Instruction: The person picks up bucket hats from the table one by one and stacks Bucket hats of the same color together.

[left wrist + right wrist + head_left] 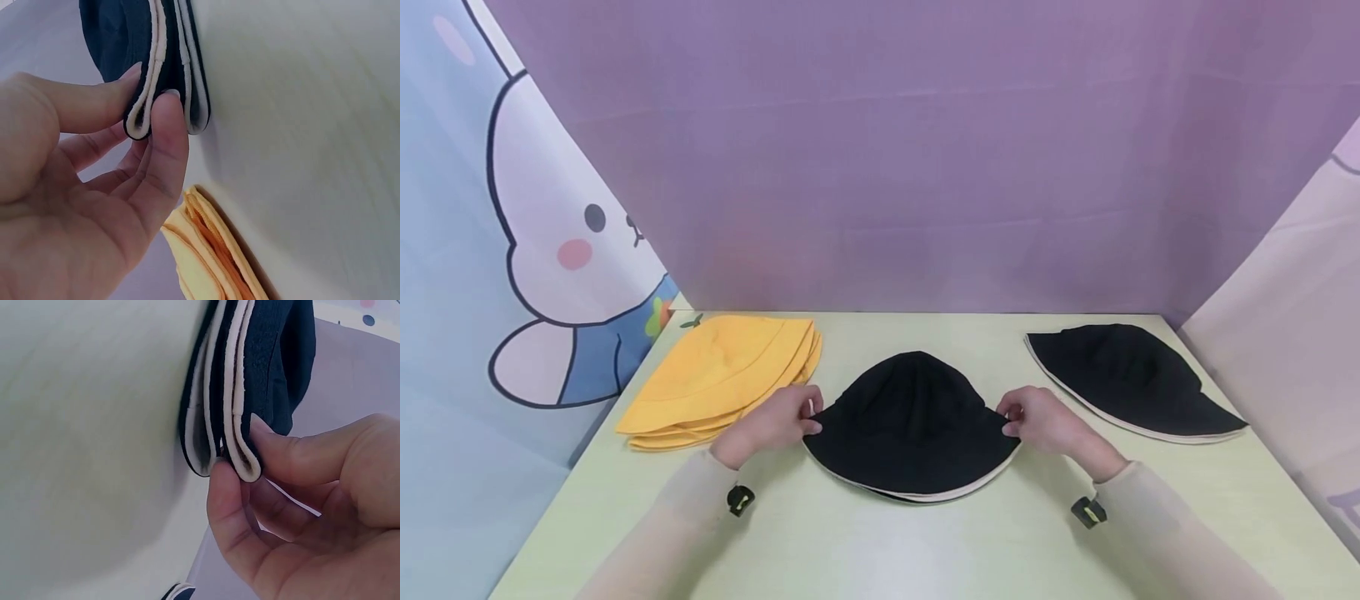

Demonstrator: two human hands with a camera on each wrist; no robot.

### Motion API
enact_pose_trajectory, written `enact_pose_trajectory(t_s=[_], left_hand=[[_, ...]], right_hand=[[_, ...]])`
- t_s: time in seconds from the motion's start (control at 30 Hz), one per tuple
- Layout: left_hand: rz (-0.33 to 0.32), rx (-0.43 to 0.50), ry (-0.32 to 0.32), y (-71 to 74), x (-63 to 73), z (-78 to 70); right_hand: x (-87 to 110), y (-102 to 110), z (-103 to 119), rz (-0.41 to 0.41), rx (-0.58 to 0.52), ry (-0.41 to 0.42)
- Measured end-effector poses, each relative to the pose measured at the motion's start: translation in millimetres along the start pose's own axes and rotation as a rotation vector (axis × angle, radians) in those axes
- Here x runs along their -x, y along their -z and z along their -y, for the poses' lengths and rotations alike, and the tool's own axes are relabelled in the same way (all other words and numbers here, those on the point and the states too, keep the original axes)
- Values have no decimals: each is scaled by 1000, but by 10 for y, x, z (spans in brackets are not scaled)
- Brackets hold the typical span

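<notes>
A folded black bucket hat (917, 425) with a cream lining lies over a second folded black hat (199, 94) at the middle of the table. My left hand (784, 419) pinches the upper hat's left brim corner between thumb and fingers. At the opposite corner, my right hand (1039, 421) pinches the brim the same way. In both wrist views the lower hat's folded brim sits right against the upper one, on the table side of my fingertips. The lower hat is mostly hidden in the head view.
On the left is a stack of several folded yellow bucket hats (715, 371), close beside my left hand. Another folded black hat (1127, 379) rests at the back right. Behind the pale table (917, 558) hangs a purple cloth (910, 167); a rabbit-print curtain (535, 208) borders the left.
</notes>
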State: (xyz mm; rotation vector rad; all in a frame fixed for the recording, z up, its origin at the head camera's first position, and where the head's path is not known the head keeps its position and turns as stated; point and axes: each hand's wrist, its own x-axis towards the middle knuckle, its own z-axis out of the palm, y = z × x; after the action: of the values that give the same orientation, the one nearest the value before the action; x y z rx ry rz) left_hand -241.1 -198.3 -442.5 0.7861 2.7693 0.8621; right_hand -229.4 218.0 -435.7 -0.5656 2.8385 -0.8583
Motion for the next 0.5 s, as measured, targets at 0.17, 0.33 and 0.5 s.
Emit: enact_pose_trajectory(t_s=[0.17, 0.33, 0.5], left_hand=[[-1, -31, 7, -32, -36, -29], [-9, -84, 18, -54, -81, -95], [-12, -173, 33, -78, -133, -161]], right_hand=[[-3, -20, -28, -1, 20, -14], [-3, -14, -42, 2, 59, -31], [1, -17, -47, 4, 78, -54]])
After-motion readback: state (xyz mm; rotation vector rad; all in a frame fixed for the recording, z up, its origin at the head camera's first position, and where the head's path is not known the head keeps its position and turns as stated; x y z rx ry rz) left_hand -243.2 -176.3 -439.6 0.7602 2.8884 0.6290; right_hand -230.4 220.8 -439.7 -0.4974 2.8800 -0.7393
